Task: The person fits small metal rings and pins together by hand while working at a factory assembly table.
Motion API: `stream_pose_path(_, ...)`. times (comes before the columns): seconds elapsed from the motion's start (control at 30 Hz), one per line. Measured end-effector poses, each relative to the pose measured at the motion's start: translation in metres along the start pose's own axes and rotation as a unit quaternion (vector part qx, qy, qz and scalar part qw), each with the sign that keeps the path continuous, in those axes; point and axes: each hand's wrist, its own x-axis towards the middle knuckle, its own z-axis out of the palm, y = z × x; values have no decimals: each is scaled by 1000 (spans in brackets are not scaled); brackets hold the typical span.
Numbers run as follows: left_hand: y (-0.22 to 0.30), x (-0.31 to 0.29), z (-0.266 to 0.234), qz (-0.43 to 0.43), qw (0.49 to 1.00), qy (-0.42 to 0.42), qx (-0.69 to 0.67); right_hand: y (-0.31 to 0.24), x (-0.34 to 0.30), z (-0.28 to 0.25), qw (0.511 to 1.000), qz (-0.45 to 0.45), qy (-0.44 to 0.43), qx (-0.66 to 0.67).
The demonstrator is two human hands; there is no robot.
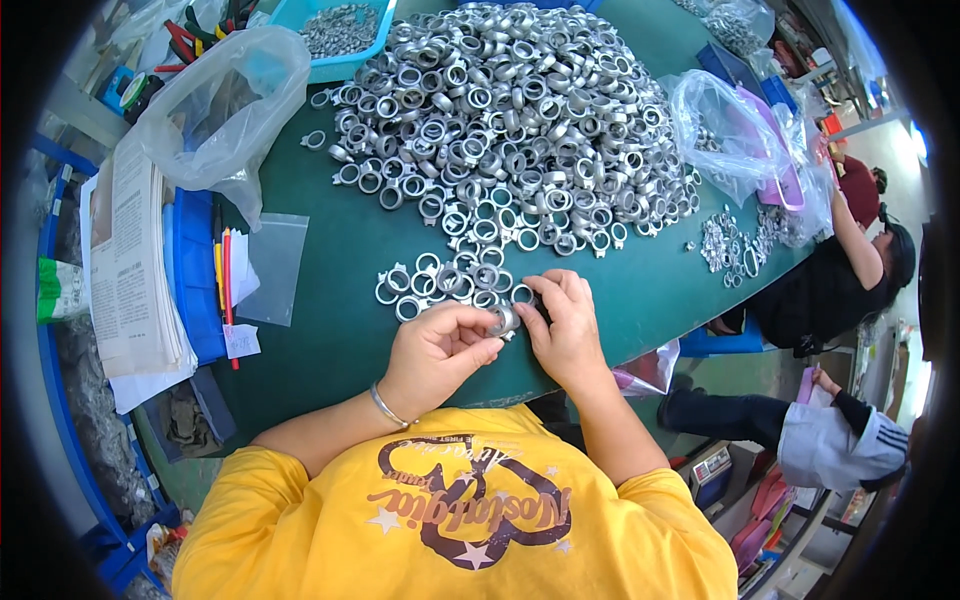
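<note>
My left hand (436, 358) is closed, thumb and index finger pinching a silver metal ring (503, 320) near the table's front edge. From the other side my right hand (566, 328) closes in, its fingertips around another metal ring (522, 294) right beside the first. The two rings nearly touch or overlap; which fingers bear on which is partly hidden. Just beyond my hands lies a small loose group of the same rings (427, 282), each with a little lug. It runs into a large heap of rings (510, 110) on the green table (330, 345).
A turquoise bin (350, 68) of small metal parts stands behind the heap. To the left are a plastic bag (225, 110), newspapers (130, 260), a blue tray (198, 275) and pens. Small parts (735, 245) and a bag (725, 130) lie right, near a seated co-worker (835, 275).
</note>
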Motion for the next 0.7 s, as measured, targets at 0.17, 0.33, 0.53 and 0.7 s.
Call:
stream_pose_path(0.17, 2, 1, 0, 6, 999, 23, -25, 4, -7, 0, 982, 108, -3, 154)
stream_pose_path(0.33, 9, 4, -5, -100, 978, -15, -181, -5, -9, -6, 865, 274, -16, 421)
stream_pose_path(0.53, 2, 7, -15, -166, 893, -70, -413, -13, -8, -10, 794, 276, -24, 541)
stream_pose_path(0.7, 13, 4, -5, -208, 964, -44, -161, -26, -16, 1, 876, 158, 51, 453)
